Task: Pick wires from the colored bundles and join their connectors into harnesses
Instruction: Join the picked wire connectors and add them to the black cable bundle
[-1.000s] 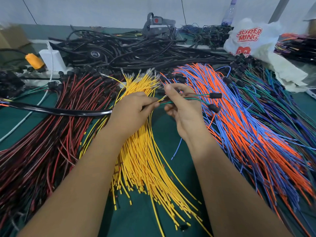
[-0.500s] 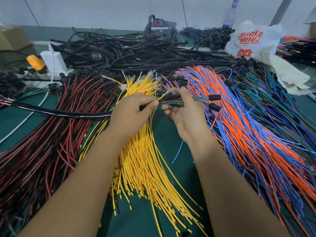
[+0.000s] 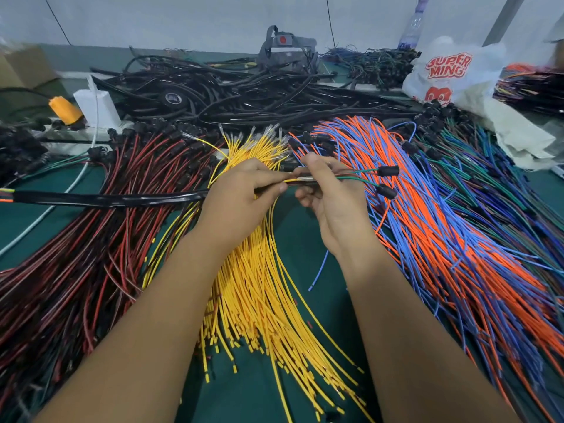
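My left hand [image 3: 241, 193] grips a black sleeved harness [image 3: 106, 199] that trails off to the left, and pinches a yellow wire end at its fingertips. My right hand [image 3: 329, 193] holds a small black connector and thin green wires that end in two black caps [image 3: 388, 171]. The two hands meet fingertip to fingertip above the yellow wire bundle [image 3: 259, 300]. A red and black bundle [image 3: 91, 254] lies to the left. An orange and blue bundle [image 3: 442, 233] lies to the right, with a green and blue bundle [image 3: 503, 184] beyond it.
A heap of black cables [image 3: 244, 96] fills the back of the green table [image 3: 305, 245]. A white plastic bag [image 3: 448, 74] sits at the back right, a white box [image 3: 97, 106] and an orange spool [image 3: 64, 109] at the back left. One loose blue wire [image 3: 319, 273] lies under my right wrist.
Both hands stay together over the yellow bundle. My right thumb and fingers have shifted on the connector, and the yellow wire end has come closer to it.
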`<state>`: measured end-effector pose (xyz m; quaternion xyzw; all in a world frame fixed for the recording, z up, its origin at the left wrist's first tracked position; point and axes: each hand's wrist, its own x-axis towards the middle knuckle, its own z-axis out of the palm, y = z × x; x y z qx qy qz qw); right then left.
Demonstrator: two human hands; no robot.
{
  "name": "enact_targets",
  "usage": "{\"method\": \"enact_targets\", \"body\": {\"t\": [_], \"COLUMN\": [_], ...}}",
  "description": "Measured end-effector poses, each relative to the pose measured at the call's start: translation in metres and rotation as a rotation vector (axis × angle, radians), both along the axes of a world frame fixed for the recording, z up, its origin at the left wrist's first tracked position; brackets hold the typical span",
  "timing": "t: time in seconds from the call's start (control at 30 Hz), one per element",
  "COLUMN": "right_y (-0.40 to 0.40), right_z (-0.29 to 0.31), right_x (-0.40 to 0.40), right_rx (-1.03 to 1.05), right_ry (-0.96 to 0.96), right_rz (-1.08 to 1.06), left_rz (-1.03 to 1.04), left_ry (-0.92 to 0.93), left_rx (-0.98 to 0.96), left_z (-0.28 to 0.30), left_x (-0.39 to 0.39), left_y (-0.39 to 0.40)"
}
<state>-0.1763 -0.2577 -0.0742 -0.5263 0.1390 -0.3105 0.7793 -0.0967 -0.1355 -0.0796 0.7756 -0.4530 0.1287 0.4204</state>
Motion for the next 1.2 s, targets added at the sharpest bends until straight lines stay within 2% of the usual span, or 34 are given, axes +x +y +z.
{"method": "enact_targets", "body": {"t": [0.1, 0.27, 0.33, 0.43, 0.5, 0.7, 0.9, 1.2], "right_y": [0.000, 0.004, 0.002, -0.005, -0.008, -0.008, 0.001, 0.006], "right_z": [0.001, -0.003, -0.003, -0.001, -0.001, -0.001, -0.008, -0.010], "right_x": [0.000, 0.001, 0.001, 0.001, 0.000, -0.001, 0.006, 0.005], "right_rx": [0.029, -0.120, -0.108, -0.041, 0.001, 0.000, -0.106, -0.127], "right_ry": [-0.049, -0.057, -0.044, -0.033, -0.038, -0.037, 0.023, 0.048], "right_rz": [0.035, -0.021, -0.084, -0.152, -0.159, -0.111, -0.014, 0.087], "left_rz": [0.018, 0.048, 0.038, 0.090, 0.122, 0.124, 0.106, 0.110], "left_ry": [-0.009, -0.037, -0.053, -0.176, -0.226, -0.182, -0.196, -0.244], "left_rx": [0.009, -0.008, 0.058, 0.240, 0.285, 0.374, 0.455, 0.421], "left_z": [0.000, 0.000, 0.000, 0.000, 0.000, 0.005, 0.012, 0.010], "left_x": [0.001, -0.001, -0.001, 0.004, 0.007, 0.006, -0.005, -0.004], "left_y": [-0.001, -0.001, -0.001, 0.005, 0.010, 0.014, 0.003, 0.002]}}
